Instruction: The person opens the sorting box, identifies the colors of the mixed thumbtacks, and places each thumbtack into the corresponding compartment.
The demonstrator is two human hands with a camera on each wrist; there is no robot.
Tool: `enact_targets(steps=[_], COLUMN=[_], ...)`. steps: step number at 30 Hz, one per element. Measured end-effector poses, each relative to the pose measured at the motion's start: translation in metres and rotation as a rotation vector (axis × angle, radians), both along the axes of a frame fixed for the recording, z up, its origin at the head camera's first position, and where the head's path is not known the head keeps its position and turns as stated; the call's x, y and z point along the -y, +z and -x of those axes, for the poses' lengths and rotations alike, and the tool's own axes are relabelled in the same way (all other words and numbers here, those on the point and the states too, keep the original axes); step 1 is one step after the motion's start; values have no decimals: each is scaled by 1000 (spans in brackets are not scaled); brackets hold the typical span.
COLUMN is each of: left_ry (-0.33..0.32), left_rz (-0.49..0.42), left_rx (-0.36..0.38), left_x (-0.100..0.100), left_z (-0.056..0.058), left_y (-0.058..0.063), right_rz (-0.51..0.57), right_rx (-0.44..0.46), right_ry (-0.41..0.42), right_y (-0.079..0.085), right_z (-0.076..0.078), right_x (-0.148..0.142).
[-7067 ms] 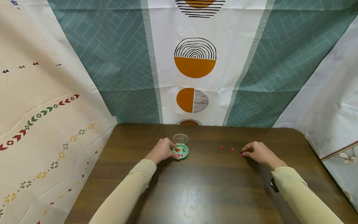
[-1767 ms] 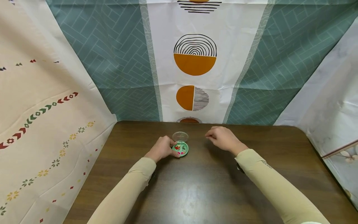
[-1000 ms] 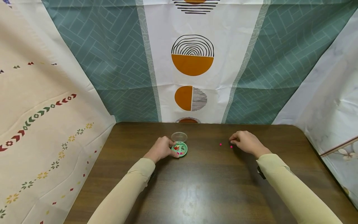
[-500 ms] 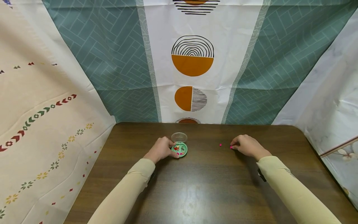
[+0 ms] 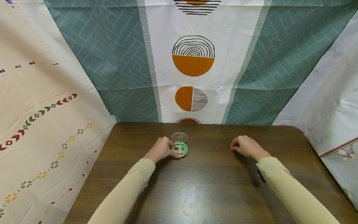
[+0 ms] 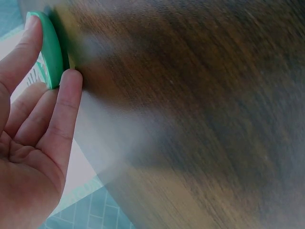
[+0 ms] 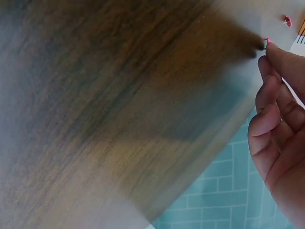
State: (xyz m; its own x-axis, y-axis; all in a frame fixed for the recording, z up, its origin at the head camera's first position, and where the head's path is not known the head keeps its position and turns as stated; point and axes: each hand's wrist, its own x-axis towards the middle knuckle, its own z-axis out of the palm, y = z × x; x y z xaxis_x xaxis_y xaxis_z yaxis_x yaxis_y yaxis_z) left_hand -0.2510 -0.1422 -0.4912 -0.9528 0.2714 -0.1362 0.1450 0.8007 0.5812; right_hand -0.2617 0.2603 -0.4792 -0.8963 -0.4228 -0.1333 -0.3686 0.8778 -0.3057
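A small round green case [image 5: 185,153] stands on the table with its clear lid [image 5: 179,137] tipped back. Inside lie a red piece [image 5: 176,148] and several small pink pieces [image 5: 181,154]. My left hand [image 5: 161,150] holds the case at its left side, thumb in front and fingers behind; the left wrist view shows the green rim [image 6: 53,52] between them. Well to the right, my right hand [image 5: 245,146] pinches a tiny pink bead-like piece [image 5: 231,148] at the tabletop. Another pink piece [image 5: 220,145] lies loose between the hands.
The brown wooden table [image 5: 184,186] ends at the back against a patterned cloth [image 5: 193,62]. More cloth hangs at the left [image 5: 56,140] and right [image 5: 330,93] sides.
The rightmost pink piece has left the table. My right hand was near the case, then moved back right and took hold of the middle piece. My left hand stays on the case.
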Motion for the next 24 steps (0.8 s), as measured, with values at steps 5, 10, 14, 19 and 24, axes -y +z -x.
enact_targets(steps=[5,10,14,19,24], left_ry=[2,3,-2,-3,-16], left_rz=[-5,-5,-1,5,6], left_rx=[16,10,-2,-2,-9], left_x=[1,1,1,1,1], left_z=[-1,-2,-1,0,1], left_y=[0,0,-2,-2,0], right_rz=[-9,-22,-34,-38,-16], right_rx=[-4,-4,-4,-11,-27], right_ry=[-6,-19,-26,-25,-13], right_y=[0,-2,-3,-4,-3], right_z=[-2,-3,-4,-4,-2], right_x=[2,5,6,8,14])
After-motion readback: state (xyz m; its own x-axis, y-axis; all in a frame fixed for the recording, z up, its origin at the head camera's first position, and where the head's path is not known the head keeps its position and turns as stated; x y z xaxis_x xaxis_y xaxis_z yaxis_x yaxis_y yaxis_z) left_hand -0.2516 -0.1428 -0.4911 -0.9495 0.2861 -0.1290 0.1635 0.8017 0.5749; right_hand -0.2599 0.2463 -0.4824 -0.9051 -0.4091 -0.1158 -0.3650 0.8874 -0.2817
